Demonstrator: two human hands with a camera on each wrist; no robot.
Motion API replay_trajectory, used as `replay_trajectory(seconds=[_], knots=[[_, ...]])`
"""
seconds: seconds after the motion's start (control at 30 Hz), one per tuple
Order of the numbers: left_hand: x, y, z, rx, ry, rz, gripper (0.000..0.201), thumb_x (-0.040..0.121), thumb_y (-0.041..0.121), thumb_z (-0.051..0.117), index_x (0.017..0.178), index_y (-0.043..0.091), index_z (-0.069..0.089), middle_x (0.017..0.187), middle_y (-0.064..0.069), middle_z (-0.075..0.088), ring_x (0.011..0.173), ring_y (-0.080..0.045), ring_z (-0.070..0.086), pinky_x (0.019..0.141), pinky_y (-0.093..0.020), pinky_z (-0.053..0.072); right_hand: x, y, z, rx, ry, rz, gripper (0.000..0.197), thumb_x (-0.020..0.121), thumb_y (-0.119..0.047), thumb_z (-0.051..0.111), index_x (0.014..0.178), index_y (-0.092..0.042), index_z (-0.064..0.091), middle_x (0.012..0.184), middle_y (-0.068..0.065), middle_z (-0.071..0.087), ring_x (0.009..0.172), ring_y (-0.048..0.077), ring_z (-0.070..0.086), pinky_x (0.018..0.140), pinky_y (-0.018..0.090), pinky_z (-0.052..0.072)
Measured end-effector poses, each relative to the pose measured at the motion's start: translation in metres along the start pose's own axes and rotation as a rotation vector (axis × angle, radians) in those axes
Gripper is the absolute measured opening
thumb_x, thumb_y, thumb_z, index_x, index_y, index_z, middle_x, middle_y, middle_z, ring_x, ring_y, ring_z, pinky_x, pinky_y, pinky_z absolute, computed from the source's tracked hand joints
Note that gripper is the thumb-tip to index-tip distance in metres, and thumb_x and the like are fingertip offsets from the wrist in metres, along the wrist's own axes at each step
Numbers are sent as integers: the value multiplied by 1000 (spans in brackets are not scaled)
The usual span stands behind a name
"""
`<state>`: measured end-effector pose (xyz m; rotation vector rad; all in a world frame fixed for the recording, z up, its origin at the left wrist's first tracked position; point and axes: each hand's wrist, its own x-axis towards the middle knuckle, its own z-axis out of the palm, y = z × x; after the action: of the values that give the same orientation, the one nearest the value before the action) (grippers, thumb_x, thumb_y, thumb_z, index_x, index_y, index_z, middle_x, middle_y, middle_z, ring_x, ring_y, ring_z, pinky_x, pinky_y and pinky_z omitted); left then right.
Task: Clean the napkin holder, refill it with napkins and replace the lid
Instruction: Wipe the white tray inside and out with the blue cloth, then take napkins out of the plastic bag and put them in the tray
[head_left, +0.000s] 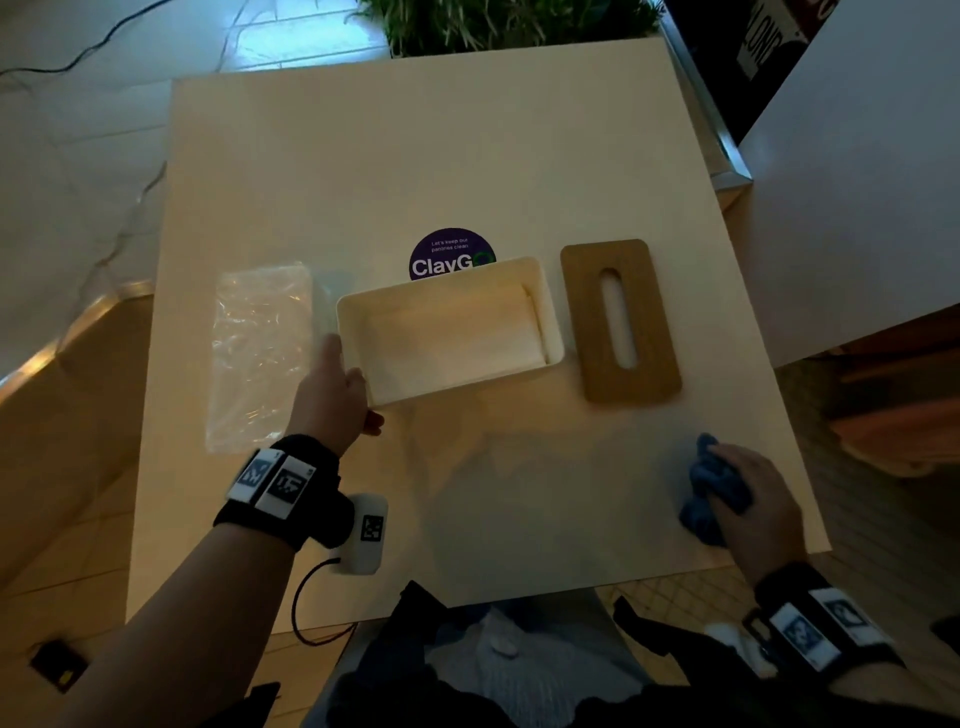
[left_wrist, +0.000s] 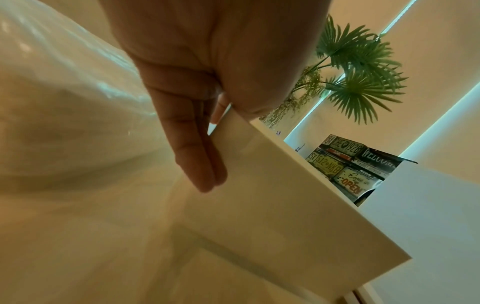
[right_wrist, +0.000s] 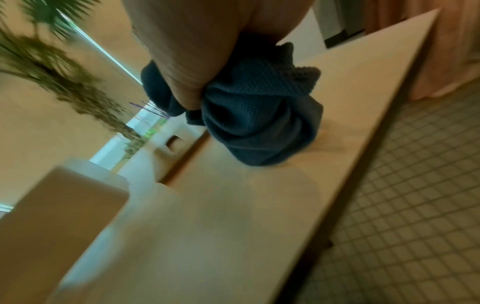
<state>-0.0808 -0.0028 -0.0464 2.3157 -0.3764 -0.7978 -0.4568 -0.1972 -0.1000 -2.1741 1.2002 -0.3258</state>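
A white napkin holder (head_left: 555, 332) stands open in the middle of the table, with white napkins (head_left: 457, 332) lying inside it. My left hand (head_left: 345, 382) holds its near left corner: fingers (left_wrist: 197, 154) lie flat along the end wall (left_wrist: 285, 195), and the thumb is round the front. The brown wooden lid (head_left: 621, 319), with a long slot, lies flat just right of the holder. At the table's front right, my right hand (head_left: 748, 493) grips a bunched blue cloth (head_left: 711, 488) (right_wrist: 259, 119) that touches the tabletop.
A clear plastic wrapper (head_left: 260, 353) lies flat left of the holder. A round purple sticker (head_left: 451, 249) shows behind it on the cream table (head_left: 467, 156). A plant (head_left: 498, 21) stands past the far edge, and another white table (head_left: 857, 182) is at right.
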Motion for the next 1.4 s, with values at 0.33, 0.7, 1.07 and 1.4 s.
replay_trajectory(seconds=[0.33, 0.7, 1.07, 1.4], knots=[[29, 18, 11, 57, -27, -20, 33, 92, 7, 35, 122, 20, 38, 96, -12, 56, 57, -31, 68, 49, -40, 59, 8, 33, 36, -244, -10, 87, 54, 64, 6, 76, 115, -2, 60, 119, 26, 54, 110, 46, 49, 96, 36, 28], [34, 18, 12, 101, -36, -38, 30, 96, 17, 38, 126, 21, 35, 90, -12, 57, 58, -31, 68, 55, -48, 60, 9, 26, 30, -200, -43, 87, 56, 71, -21, 68, 123, -4, 54, 122, 25, 53, 112, 45, 47, 99, 50, 34], [22, -31, -84, -53, 231, 157, 18, 94, 20, 50, 110, 16, 57, 84, -14, 69, 72, -33, 66, 70, -44, 57, 54, -73, 3, 221, -11, -109, 48, 88, -64, 38, 92, -23, 64, 84, 10, 66, 80, -4, 60, 72, 15, 50], [66, -71, -104, 186, 74, 106, 83, 83, 34, 68, 149, 22, 19, 148, -22, 31, 136, -36, 30, 109, -48, 28, 87, -266, 154, 333, -714, -492, 29, 91, -8, 56, 119, -4, 61, 111, 13, 70, 100, 18, 67, 90, 21, 51]])
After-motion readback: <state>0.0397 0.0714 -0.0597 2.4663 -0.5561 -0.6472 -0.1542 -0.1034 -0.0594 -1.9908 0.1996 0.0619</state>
